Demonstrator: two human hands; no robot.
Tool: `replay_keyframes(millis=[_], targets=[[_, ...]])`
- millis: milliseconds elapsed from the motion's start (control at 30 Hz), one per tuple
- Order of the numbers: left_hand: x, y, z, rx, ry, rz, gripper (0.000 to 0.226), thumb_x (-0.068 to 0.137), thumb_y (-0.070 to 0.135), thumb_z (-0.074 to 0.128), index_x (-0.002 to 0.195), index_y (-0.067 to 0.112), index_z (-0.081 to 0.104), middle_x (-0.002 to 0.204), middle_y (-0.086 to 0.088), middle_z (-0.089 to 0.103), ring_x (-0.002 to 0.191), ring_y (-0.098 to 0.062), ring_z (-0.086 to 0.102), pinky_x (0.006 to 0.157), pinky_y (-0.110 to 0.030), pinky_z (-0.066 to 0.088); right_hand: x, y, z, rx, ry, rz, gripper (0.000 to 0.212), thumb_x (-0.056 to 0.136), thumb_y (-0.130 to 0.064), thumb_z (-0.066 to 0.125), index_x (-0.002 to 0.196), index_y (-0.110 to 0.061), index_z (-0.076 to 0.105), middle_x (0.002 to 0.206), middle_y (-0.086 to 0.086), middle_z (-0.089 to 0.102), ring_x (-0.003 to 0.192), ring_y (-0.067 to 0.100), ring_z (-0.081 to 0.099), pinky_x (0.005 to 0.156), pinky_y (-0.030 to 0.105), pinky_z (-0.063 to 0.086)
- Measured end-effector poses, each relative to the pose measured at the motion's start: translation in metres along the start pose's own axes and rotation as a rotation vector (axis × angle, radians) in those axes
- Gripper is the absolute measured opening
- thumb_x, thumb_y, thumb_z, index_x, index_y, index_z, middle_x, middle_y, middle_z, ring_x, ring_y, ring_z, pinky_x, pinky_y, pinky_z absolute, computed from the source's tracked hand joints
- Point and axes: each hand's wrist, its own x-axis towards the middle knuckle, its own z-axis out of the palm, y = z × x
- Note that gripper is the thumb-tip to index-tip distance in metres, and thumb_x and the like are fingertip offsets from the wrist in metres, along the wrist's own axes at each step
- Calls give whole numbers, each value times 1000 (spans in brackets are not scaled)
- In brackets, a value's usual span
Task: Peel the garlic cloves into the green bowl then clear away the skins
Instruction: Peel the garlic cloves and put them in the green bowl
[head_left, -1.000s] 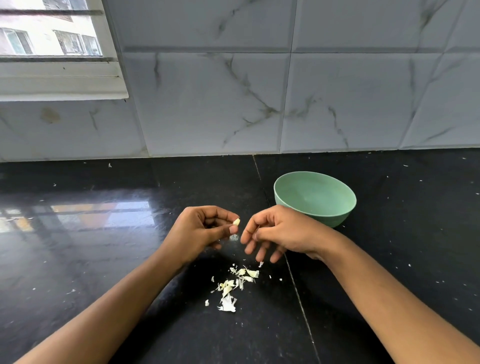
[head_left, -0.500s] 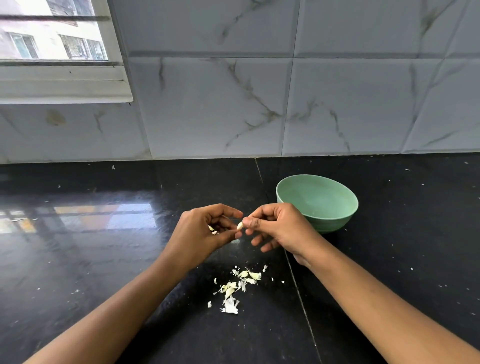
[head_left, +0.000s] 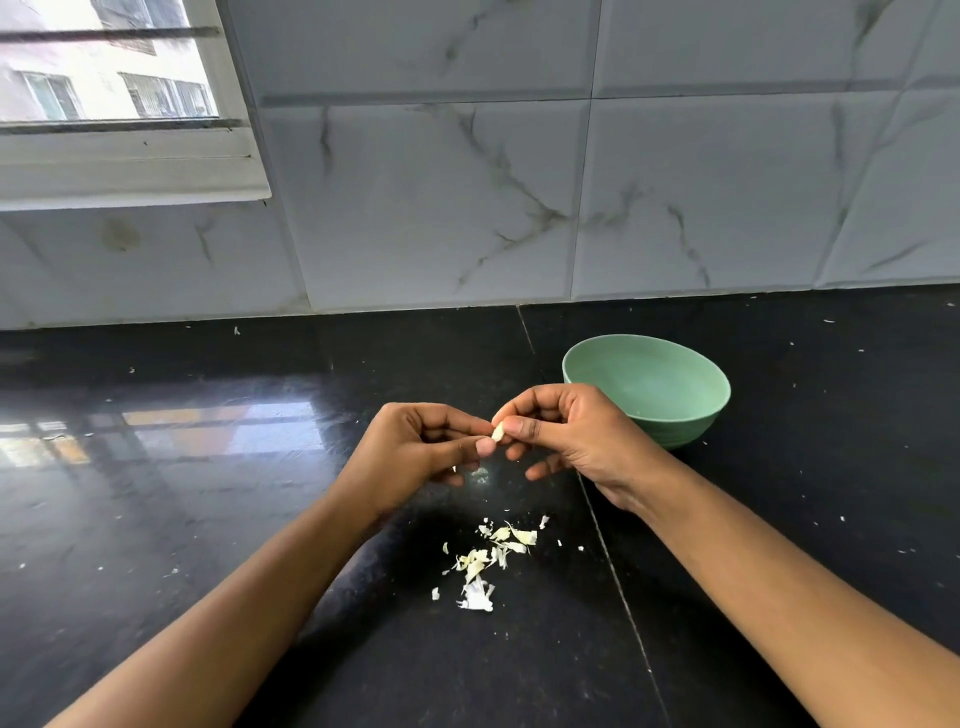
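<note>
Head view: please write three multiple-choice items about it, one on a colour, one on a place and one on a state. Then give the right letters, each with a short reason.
1. What colour is the bowl?
A. Red
B. Green
C. White

2. Where do the garlic skins lie?
A. In the bowl
B. On the counter, nearer the person than the hands
C. On the window sill

3. How is the garlic clove held?
A. It lies loose on the counter
B. It lies in the bowl
C. Both hands pinch it

Answers:
1 B: its wall and rim are pale green.
2 B: the pile lies on the black surface, on the near side of both hands.
3 C: the fingertips of the left hand and the right hand meet on it above the counter.
</note>
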Motion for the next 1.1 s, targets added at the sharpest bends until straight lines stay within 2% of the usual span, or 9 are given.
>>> replay_keyframes(millis=[200,267,333,467,733,933,1100], targets=[[-1,0,-1,-33,-28,-69,20,65,19,76,83,10,74,63,1,67,54,-6,58,52,-19,51,0,1,2,-26,11,-26,6,85,-3,64,85,-9,68,74,3,66,64,5,61,51,21,54],[0,0,-1,22,3,-33,12,70,14,77,82,10,74,62,0,66,53,-6,57,53,-20,51,0,1,0,9,34,8,2,85,-6,65,84,-6,68,73,4,67,62,8,63,52,22,54],[0,-1,0,97,44,25,5,75,11,77,79,13,75,61,-3,65,52,-9,55,53,-24,52,1,0,-1,38,50,53,8,86,-12,65,83,-5,67,70,5,68,58,9,64,52,22,54],[0,-5,2,309,113,148,7,77,17,78,75,23,74,57,-1,66,49,-11,56,54,-31,52,2,2,1,12,61,97,8,85,-11,66,78,-6,66,64,4,67,54,10,64,52,21,54],[-2,-4,5,326,172,145,14,76,15,78,69,24,72,51,5,64,45,-7,56,51,-23,47,2,6,8,22,67,91,13,90,-7,60,79,-6,64,65,2,63,53,6,60,51,20,54],[-7,-2,11,471,263,205,12,74,19,80,70,28,72,56,15,65,47,2,58,50,-7,39,1,7,12,-6,126,59,13,90,-2,59,80,-4,65,61,0,64,52,6,60,51,21,53],[-9,-3,13,541,281,246,11,74,22,80,73,30,73,59,20,65,51,2,60,52,-6,39,2,11,16,-49,200,36,15,89,0,58,76,-5,65,60,2,64,48,7,59,50,20,52]])
